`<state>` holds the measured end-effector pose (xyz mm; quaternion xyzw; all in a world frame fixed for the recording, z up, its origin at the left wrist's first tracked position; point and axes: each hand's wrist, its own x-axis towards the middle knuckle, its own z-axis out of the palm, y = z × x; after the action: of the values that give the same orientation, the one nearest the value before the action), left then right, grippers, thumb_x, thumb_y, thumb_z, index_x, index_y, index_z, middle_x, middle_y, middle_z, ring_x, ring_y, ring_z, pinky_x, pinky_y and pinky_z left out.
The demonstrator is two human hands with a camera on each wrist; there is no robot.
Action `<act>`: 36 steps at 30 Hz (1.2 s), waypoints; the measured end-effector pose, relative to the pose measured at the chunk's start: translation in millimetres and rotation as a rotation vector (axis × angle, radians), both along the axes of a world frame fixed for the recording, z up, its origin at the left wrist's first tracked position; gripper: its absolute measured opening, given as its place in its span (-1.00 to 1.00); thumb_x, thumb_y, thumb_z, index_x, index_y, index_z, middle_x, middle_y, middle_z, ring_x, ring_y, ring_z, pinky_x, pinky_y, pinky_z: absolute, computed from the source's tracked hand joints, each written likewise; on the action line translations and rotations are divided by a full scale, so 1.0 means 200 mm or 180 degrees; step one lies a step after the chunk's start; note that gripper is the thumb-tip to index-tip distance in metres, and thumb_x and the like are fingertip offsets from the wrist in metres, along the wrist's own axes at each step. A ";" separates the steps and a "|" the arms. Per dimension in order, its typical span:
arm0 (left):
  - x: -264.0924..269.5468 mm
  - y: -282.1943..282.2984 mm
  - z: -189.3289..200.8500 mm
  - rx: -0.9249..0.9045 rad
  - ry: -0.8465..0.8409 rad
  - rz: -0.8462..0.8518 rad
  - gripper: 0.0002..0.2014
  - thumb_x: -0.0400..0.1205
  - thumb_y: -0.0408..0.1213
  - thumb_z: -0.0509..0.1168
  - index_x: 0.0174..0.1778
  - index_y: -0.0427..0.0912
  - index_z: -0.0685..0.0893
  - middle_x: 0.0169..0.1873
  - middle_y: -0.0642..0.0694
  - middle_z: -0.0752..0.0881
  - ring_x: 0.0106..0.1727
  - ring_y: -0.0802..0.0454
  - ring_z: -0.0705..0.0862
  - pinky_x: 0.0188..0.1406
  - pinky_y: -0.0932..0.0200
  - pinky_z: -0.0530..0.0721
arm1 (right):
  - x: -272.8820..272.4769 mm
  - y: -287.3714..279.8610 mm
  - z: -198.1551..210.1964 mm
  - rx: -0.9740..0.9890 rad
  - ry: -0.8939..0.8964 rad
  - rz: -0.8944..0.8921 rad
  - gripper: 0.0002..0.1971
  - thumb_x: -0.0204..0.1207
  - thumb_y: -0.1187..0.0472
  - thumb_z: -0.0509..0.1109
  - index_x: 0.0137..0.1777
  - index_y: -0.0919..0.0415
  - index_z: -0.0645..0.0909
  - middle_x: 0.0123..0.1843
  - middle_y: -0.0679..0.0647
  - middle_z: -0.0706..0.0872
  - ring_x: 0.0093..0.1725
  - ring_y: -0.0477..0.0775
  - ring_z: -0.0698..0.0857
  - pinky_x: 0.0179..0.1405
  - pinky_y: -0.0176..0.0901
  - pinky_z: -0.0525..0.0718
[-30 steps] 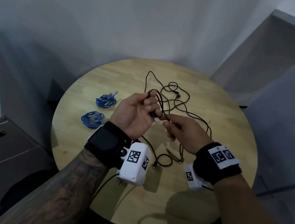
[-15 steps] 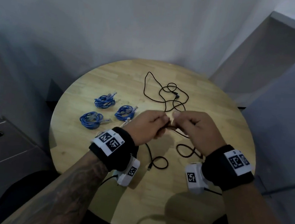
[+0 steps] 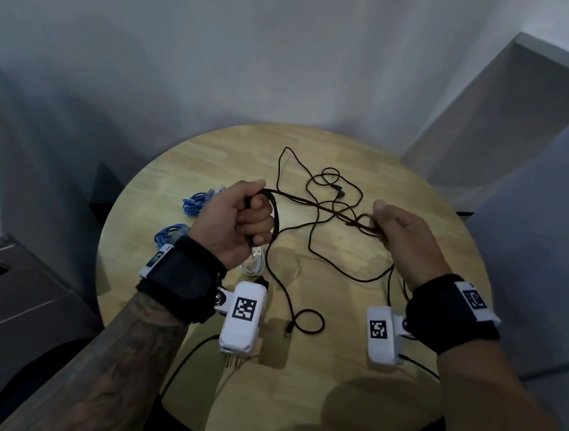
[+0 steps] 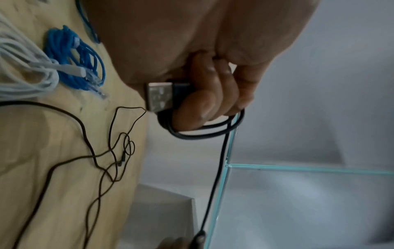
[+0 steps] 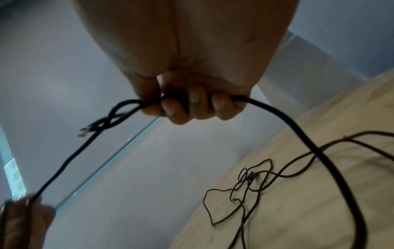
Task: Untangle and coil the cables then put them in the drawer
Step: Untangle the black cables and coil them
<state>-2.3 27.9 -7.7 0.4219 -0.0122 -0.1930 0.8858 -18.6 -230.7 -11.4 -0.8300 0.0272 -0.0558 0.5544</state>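
Note:
A black cable [image 3: 315, 206] runs taut between my two hands above the round wooden table [image 3: 331, 374]. My left hand [image 3: 245, 218] grips a small loop of it, and the USB plug [image 4: 158, 96] sticks out below the curled fingers [image 4: 198, 107]. My right hand [image 3: 388, 231] grips the cable right beside a loose knot [image 5: 110, 118]. The rest of the black cable [image 3: 333, 188] lies tangled on the table beyond the hands, and another end [image 3: 288, 332] lies near the wrist cameras.
Two coiled blue cables [image 3: 194, 202] [image 3: 171, 236] lie left of my left hand. A coiled white cable [image 3: 252, 267] sits under that hand. A grey cabinet [image 3: 9, 311] stands to the left of the table, a grey ledge [image 3: 525, 116] at the back right.
My hands were together over the table's middle; now they have moved apart, pulling the black cable taut between them. The left hand has turned and a loop sits in it.

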 end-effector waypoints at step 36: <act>-0.04 -0.17 -0.02 -0.0420 0.0190 -0.0504 -0.71 0.76 -0.24 -0.01 -0.16 -0.20 0.56 -0.56 0.08 0.28 -0.54 0.16 0.25 -0.43 0.24 0.46 | -0.11 0.20 -0.01 0.0983 0.0080 0.0849 -0.82 0.70 0.28 0.31 -0.14 0.30 0.60 -0.37 0.08 0.66 -0.23 0.12 0.73 -0.03 -0.18 0.73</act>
<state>-10.0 -6.3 -12.3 0.3543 -0.0318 -0.2737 0.8936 -40.7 -190.2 -14.0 -0.7320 -0.0679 0.0333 0.6771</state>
